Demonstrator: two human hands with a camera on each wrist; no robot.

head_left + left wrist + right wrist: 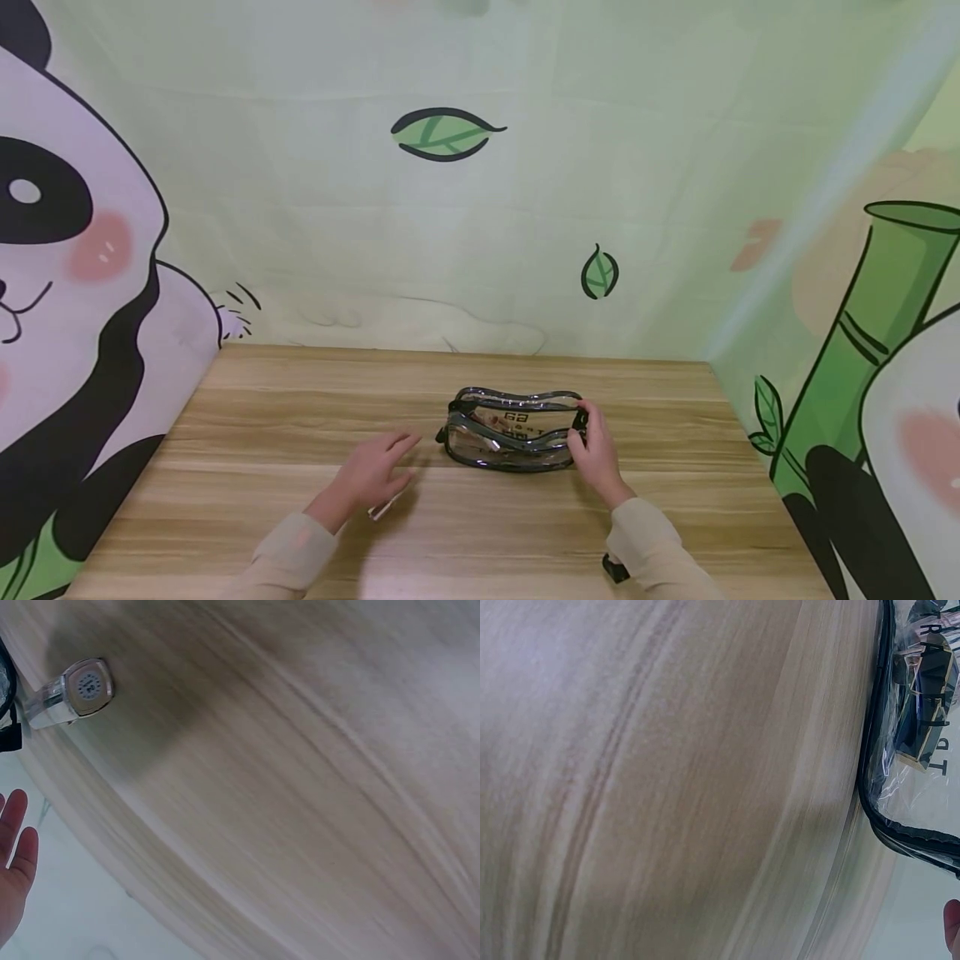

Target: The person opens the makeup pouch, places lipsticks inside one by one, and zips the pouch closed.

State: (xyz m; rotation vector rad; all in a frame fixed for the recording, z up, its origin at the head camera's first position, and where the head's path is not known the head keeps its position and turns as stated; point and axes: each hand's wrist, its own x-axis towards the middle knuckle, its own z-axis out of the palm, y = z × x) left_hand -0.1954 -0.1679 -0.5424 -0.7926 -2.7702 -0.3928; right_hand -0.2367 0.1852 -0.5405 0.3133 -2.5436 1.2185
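A clear zip pouch (510, 454) with black piping and dark lettering lies on the wooden table, its top gaping. My right hand (597, 450) pinches the pouch's right end between thumb and fingers. Through the clear wall in the right wrist view shows a dark, gold-edged box-like item (924, 712) inside the pouch. To the pouch's left, my left hand (371, 471) hovers with fingers extended and holds nothing. Beneath it, a small clear and silvery block-shaped tube (381, 508) with a patterned end lies on the table; its exact kind is unclear.
The wood-grain table (262, 400) meets a pale green cloth backdrop (337, 208) printed with leaves, pandas and bamboo. A small black object (616, 569) shows under the right sleeve.
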